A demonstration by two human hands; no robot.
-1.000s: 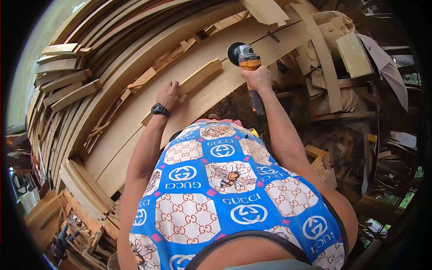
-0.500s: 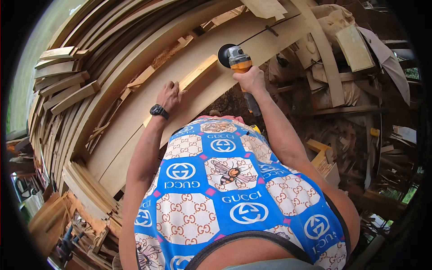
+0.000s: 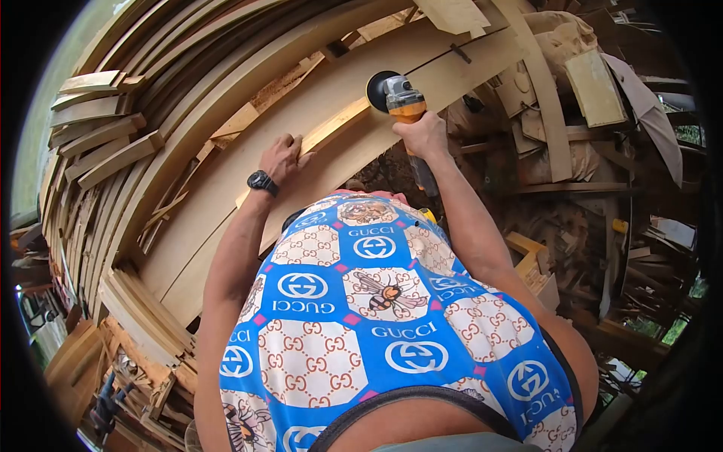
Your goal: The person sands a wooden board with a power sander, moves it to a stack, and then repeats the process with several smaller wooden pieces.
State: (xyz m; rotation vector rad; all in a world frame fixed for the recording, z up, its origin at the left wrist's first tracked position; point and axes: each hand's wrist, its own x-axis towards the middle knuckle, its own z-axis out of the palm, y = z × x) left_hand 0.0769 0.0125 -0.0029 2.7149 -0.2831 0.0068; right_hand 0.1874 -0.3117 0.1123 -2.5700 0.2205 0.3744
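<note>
In my right hand (image 3: 423,135) is an orange and grey angle grinder (image 3: 407,105), gripped around its body. Its round black sanding disc (image 3: 382,90) sits at the far end of a narrow wooden strip (image 3: 337,126), overlapping that end in this view. My left hand (image 3: 282,160), with a black watch on the wrist, grips the strip nearer its other end, fingers bent over it. Beneath the strip lies a wide, pale wooden board (image 3: 218,226) running diagonally.
Long curved planks (image 3: 173,98) are stacked at the left, with short wood blocks (image 3: 120,162) on top. More boards (image 3: 147,316) lie at lower left. On the right are a curved plank (image 3: 553,135), an umbrella (image 3: 648,113) and scattered wood scraps (image 3: 557,226).
The grinder's disc has come slightly over the strip's far end. My left hand keeps its hold on the strip, and the view has shifted a little.
</note>
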